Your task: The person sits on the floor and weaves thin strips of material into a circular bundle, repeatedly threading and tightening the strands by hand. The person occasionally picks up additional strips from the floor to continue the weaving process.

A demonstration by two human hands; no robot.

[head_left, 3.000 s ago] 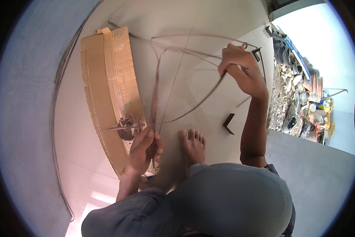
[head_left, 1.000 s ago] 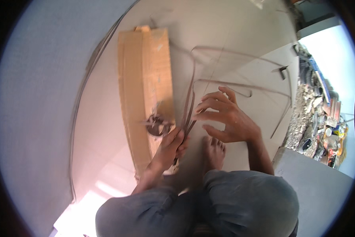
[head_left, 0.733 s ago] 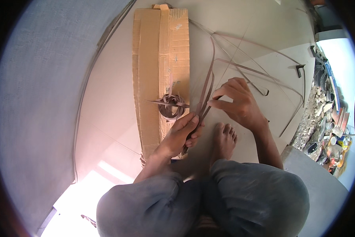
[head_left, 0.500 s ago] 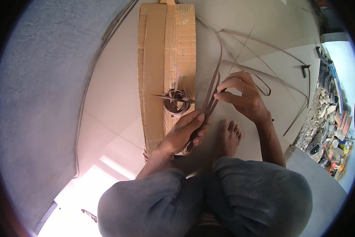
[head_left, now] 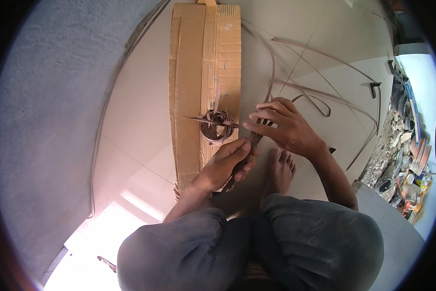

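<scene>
My left hand [head_left: 223, 167] is closed around a bundle of flat dark brown strips [head_left: 255, 139], thumb on top. The strips come out above the fist, and short ends poke out below it. Over the upper part of the bundle lies my right hand [head_left: 295, 130], its fingers stretched and apart, touching or just over the strips. I cannot see its thumb well. One long strip curves from behind the right fingers up across the floor. Left of the hands, a small wound coil of brown strip [head_left: 217, 127] rests on a long folded cardboard piece [head_left: 189, 72].
Loose brown strips [head_left: 324, 53] lie looped and bent over the tiled floor [head_left: 135, 131] to the right. My bare foot [head_left: 280, 172] stands just below the hands. A grey-blue wall [head_left: 67, 97] rises at the left. Rubble and mixed litter [head_left: 407, 169] lie beyond the right floor edge.
My right hand has moved left and slightly down onto the bundle, and its fingers have gone from pinched to spread. The left hand keeps its hold in nearly the same place.
</scene>
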